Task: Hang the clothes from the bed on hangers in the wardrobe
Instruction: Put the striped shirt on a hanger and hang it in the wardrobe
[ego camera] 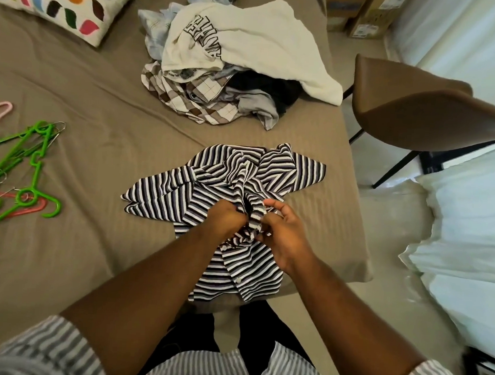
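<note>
The striped shirt (211, 185) lies crumpled on the bed (87, 90) near its front edge, and both hands hold it. The left hand (227, 218) clutches a bunched fold, and the right hand (284, 233) pinches a twisted strip of cloth just beside it. The step looks like untangling. It is best to ease the twisted part out gently, find the collar, and spread the shirt flat before reaching for a green hanger (30, 171), which lies well off to the left. More clothes (234, 56) wait farther up the bed.

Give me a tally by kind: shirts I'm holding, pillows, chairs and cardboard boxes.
striped shirt: 1
patterned pillow: 1
brown chair: 1
cardboard boxes: 2
Total: 5
</note>
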